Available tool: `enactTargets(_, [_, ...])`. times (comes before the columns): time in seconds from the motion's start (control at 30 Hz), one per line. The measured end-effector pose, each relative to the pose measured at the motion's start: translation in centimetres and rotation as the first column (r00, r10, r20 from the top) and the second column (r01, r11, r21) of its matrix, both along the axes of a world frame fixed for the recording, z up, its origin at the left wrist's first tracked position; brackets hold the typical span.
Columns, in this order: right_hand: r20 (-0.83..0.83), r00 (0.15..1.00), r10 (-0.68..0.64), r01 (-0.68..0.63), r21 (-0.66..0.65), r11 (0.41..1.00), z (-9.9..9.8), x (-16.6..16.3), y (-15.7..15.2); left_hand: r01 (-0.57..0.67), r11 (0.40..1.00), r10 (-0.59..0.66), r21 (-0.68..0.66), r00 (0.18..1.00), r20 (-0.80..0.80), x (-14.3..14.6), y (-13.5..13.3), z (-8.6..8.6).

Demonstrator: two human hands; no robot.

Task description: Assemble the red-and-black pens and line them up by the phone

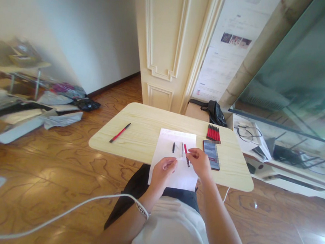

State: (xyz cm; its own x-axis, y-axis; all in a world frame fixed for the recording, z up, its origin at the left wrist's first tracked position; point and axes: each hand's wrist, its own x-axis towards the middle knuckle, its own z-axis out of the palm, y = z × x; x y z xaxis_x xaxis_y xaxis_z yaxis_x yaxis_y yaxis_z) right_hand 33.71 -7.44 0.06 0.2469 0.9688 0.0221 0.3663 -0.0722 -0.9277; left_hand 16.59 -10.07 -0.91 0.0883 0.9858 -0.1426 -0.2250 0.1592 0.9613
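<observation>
A white sheet of paper (174, 146) lies on the small pale wooden table (144, 128) in front of me. My right hand (201, 162) pinches a red pen body (186, 152) over the sheet. My left hand (162, 170) hovers above the paper with fingers curled together; what they hold is too small to see. A small black pen part (173, 147) and a thin refill (182, 149) rest on the paper just beyond my hands.
A whole red pen (120, 132) lies at the table's left. A row of red pens (213, 133) and a dark phone (211, 154) sit at the right. Black bag (215, 111) behind the table, clutter (63, 104) on the floor at left, white cable (41, 217) near me.
</observation>
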Motion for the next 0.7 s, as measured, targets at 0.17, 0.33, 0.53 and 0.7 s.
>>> enactTargets(0.17, [0.485, 0.867, -0.113, 0.147, -0.032, 0.989, 0.4, 1.8, 2.7, 0.013, 1.0, -0.013, -0.014, 1.0, -0.018, 0.0, -0.2, -0.2])
enactTargets(0.33, [0.636, 0.769, -0.058, 0.134, -0.071, 0.988, -0.4, 0.9, 3.2, 0.01, 1.0, -0.01, -0.026, 1.0, -0.013, -0.5, 0.0, -0.3])
enactTargets(0.53, [0.636, 0.769, -0.059, 0.119, -0.053, 0.991, -0.6, 0.6, 3.0, 0.013, 1.0, -0.013, 0.009, 1.0, -0.008, -0.7, 0.2, -0.7])
enactTargets(0.7, [0.591, 0.793, -0.149, 0.146, 0.054, 0.988, -0.5, 0.6, 1.7, -0.012, 1.0, 0.011, 0.004, 1.0, 0.006, -0.9, 0.4, -1.0])
